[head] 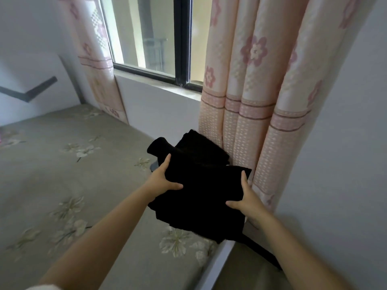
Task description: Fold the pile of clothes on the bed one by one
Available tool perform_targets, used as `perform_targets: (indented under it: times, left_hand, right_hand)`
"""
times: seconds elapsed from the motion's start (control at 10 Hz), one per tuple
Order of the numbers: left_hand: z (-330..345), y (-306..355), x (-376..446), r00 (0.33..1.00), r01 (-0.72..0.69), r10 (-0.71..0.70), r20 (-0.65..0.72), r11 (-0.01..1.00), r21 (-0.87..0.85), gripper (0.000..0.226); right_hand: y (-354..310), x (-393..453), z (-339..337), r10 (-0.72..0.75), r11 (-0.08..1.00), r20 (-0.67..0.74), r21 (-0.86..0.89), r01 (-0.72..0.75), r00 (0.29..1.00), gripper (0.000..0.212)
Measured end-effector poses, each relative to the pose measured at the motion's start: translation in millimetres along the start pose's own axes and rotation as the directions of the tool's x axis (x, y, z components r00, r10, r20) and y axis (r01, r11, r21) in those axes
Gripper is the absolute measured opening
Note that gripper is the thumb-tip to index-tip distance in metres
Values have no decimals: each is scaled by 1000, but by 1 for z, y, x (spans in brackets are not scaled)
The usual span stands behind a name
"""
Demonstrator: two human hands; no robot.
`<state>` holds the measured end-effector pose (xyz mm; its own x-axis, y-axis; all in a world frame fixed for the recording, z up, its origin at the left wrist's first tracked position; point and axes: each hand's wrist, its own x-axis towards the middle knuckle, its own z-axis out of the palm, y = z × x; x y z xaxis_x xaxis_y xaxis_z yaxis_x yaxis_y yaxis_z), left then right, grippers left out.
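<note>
Both hands hold a folded black cloth [199, 197] at the bed's [62, 164] corner by the curtain [251, 101]. Left hand [163, 181] and right hand [245, 197] pinch its sides, thumbs on top. Its long side points toward the window [150, 38].

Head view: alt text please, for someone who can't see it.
Both hands, left and right, grip the sides of a folded black garment at the bed corner, beside a pink floral curtain. More black clothes lie just behind it, below a window.

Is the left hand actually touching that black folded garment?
Touching. The head view shows the left hand gripping the black garment's left edge, thumb on top.
</note>
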<state>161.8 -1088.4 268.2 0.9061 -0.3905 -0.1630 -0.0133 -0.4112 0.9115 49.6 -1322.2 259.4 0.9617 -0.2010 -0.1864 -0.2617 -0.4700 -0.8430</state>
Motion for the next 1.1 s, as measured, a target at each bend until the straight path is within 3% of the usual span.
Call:
perform_targets:
  times: [0.3, 0.5, 0.6, 0.7, 0.8, 0.9, 1.0, 1.1]
  left_hand:
    - [0, 3, 174, 991, 122, -129, 27, 976, 182, 104]
    - [-20, 29, 300, 981, 195, -190, -43, 952, 235, 102]
    - [-33, 30, 361, 975, 223, -210, -77, 877, 426, 104]
    - [-25, 5, 396, 927, 374, -236, -290, 621, 689, 99]
    - [8, -36, 395, 911, 391, -301, -281, 413, 823, 75]
    - [40, -70, 382, 913, 302, -385, -133, 421, 855, 56]
    - [62, -83, 362, 877, 380, -458, -145, 474, 794, 53]
    - [65, -81, 349, 884, 408, -424, -198, 491, 769, 53]
  right_hand:
    - [28, 168, -16, 96, 991, 27, 87, -98, 995, 103]
    - [39, 288, -23, 48, 976, 9, 210, -49, 999, 101]
    - [43, 336, -16, 86, 967, -29, 242, -77, 996, 98]
    - [64, 367, 5, 227, 953, -12, 210, -220, 974, 94]
    - [87, 376, 24, 323, 941, 134, 65, -333, 937, 88]
    - [93, 381, 28, 339, 940, 161, -26, -340, 927, 85]
    - [90, 380, 25, 376, 926, 165, -105, -363, 912, 85]
    - [86, 368, 22, 366, 882, 29, -328, -337, 930, 83]
